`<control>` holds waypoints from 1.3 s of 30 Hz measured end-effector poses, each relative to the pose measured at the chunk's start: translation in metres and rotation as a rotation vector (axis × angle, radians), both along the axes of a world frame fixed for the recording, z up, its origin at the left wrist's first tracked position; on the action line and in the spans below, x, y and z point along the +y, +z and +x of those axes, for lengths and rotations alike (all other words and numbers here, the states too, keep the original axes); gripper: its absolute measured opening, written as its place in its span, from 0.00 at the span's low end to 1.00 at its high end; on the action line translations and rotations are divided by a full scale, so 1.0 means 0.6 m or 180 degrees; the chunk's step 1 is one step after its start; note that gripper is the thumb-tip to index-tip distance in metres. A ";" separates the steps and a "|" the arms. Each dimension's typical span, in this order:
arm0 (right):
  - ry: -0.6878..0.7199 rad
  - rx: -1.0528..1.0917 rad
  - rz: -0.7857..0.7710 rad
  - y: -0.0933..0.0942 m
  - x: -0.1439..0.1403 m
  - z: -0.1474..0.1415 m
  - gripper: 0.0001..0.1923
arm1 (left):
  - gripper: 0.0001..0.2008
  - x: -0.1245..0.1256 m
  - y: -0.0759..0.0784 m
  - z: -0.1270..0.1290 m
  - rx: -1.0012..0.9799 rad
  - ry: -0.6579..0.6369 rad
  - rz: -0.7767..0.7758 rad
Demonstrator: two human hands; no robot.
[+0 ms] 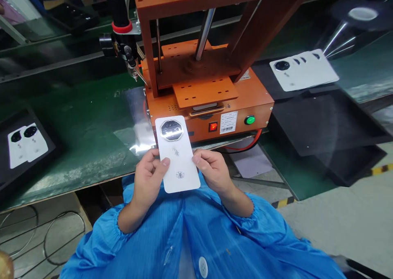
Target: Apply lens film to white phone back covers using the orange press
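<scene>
Head view: left hand and right hand pinch a flat, round-cornered white panel.

The white panel looks smooth, with a soft, even finish, while its dark window is glossy like glass. The orange machine seems to be of painted metal, rather matt, with polished metal rods and a paper label on its front. The table has a smooth green covering with some shine, the clear plastic sheet is very glossy, the black trays are matt, and the blue coat is of thin, wrinkled cloth with a slight gloss.
</scene>
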State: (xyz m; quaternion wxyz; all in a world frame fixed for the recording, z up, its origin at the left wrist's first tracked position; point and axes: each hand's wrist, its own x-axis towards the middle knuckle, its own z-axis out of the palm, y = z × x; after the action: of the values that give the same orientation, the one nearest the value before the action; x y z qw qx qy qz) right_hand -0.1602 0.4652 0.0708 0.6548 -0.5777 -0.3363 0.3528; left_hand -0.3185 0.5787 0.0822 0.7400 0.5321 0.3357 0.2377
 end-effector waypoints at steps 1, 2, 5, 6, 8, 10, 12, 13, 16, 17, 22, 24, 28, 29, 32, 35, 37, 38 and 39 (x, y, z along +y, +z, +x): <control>0.0005 0.0002 -0.0028 0.000 0.000 -0.001 0.30 | 0.24 0.000 0.001 0.000 -0.0005 -0.0001 -0.0002; 0.0007 -0.0001 -0.0054 0.001 0.001 -0.001 0.30 | 0.24 -0.001 0.002 0.000 -0.0009 0.0000 -0.0002; 0.0000 0.0034 -0.0104 0.000 0.001 -0.003 0.31 | 0.25 -0.003 0.007 0.000 -0.0005 -0.0006 0.0001; 0.0002 0.0065 -0.0119 0.000 0.001 -0.004 0.31 | 0.25 -0.004 0.009 -0.001 -0.0011 0.0004 0.0006; 0.0013 0.0115 -0.0131 -0.002 0.001 -0.006 0.31 | 0.25 -0.006 0.013 -0.001 -0.0024 0.0029 0.0019; 0.0012 0.0131 -0.0117 -0.005 0.001 -0.007 0.30 | 0.25 -0.007 0.016 -0.001 -0.0038 0.0036 0.0041; 0.0001 0.0151 -0.0101 -0.008 0.001 -0.007 0.30 | 0.25 -0.007 0.019 -0.001 -0.0032 0.0010 0.0089; -0.0011 0.0169 -0.0107 -0.010 0.001 -0.007 0.29 | 0.24 -0.007 0.020 -0.001 -0.0023 -0.0012 0.0121; -0.0010 0.0237 -0.0151 -0.014 0.002 -0.008 0.28 | 0.24 -0.008 0.023 -0.002 -0.0007 -0.0062 0.0234; 0.0002 0.0247 -0.0162 -0.014 0.002 -0.008 0.28 | 0.24 -0.008 0.023 -0.002 -0.0001 -0.0073 0.0273; 0.0086 0.0237 -0.0184 -0.018 0.001 -0.008 0.30 | 0.23 -0.007 0.022 -0.004 0.0085 -0.0089 0.0494; 0.0043 0.0148 -0.0160 -0.021 -0.002 -0.005 0.29 | 0.22 -0.005 0.022 -0.005 0.0121 -0.0090 0.0601; -0.0184 -0.0585 0.0190 -0.025 -0.016 0.001 0.23 | 0.20 -0.013 0.017 -0.009 0.0280 -0.0035 0.0980; -0.0213 -0.0785 0.0303 -0.026 -0.021 0.001 0.22 | 0.19 -0.018 0.012 -0.011 0.0372 -0.0015 0.1136; -0.0241 -0.1329 0.0588 -0.031 -0.035 -0.005 0.17 | 0.15 -0.028 -0.011 -0.022 0.0687 0.0123 0.1670; -0.0641 -0.1833 0.0765 -0.036 -0.056 0.002 0.15 | 0.16 -0.014 -0.042 -0.033 0.0553 -0.0052 0.2388; -0.1422 -0.2048 0.0658 -0.029 -0.081 0.035 0.14 | 0.20 0.012 -0.055 -0.041 0.0372 -0.0448 0.2848; -0.1987 -0.2139 0.0550 -0.021 -0.097 0.065 0.14 | 0.21 0.029 -0.059 -0.046 0.0418 -0.0543 0.3055; -0.2545 -0.2230 0.0383 -0.010 -0.112 0.107 0.13 | 0.21 0.047 -0.061 -0.053 0.0598 -0.0498 0.3238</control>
State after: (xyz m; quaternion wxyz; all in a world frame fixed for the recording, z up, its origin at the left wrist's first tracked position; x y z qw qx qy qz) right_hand -0.0962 0.3981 0.0648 0.6186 -0.7053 -0.3080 -0.1581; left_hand -0.3502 0.6069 0.0458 0.3703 0.8668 0.2020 0.2659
